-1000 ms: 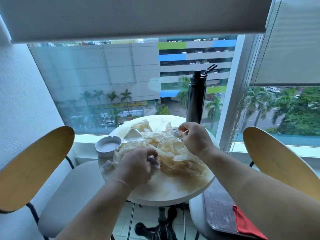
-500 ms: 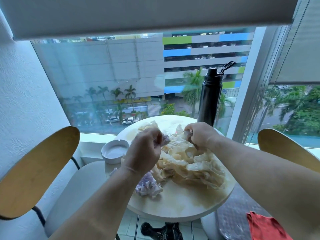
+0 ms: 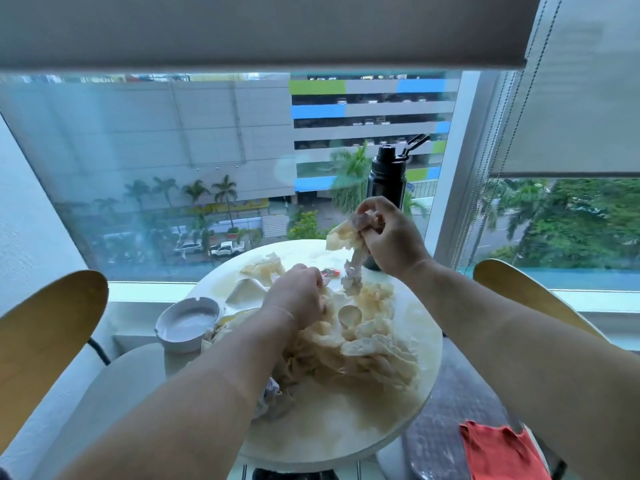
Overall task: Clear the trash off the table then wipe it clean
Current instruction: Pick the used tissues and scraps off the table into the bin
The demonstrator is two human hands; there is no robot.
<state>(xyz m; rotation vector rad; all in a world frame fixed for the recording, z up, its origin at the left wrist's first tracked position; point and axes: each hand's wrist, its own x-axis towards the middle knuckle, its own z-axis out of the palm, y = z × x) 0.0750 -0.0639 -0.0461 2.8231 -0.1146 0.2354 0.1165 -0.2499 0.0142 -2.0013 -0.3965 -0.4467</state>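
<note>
A heap of crumpled, stained paper napkins (image 3: 367, 344) covers the middle of the small round white table (image 3: 408, 407). My right hand (image 3: 384, 237) is raised above the table's far side and grips a wad of crumpled paper (image 3: 346, 237), with a strip hanging down from it. My left hand (image 3: 294, 296) is down in the heap, fingers curled into the napkins. More loose paper pieces (image 3: 263, 268) lie at the far left of the tabletop. A small orange scrap (image 3: 330, 271) shows just beyond my left hand.
A white ashtray (image 3: 188, 323) sits at the table's left edge. A black bottle (image 3: 386, 181) stands at the far right, behind my right hand. Wooden-backed chairs (image 3: 45, 337) flank the table; the right seat holds an orange-red cloth (image 3: 498, 452). A window lies beyond.
My right hand has lifted off the heap with a wad of paper. My left hand has dropped from above the heap back into the napkins.
</note>
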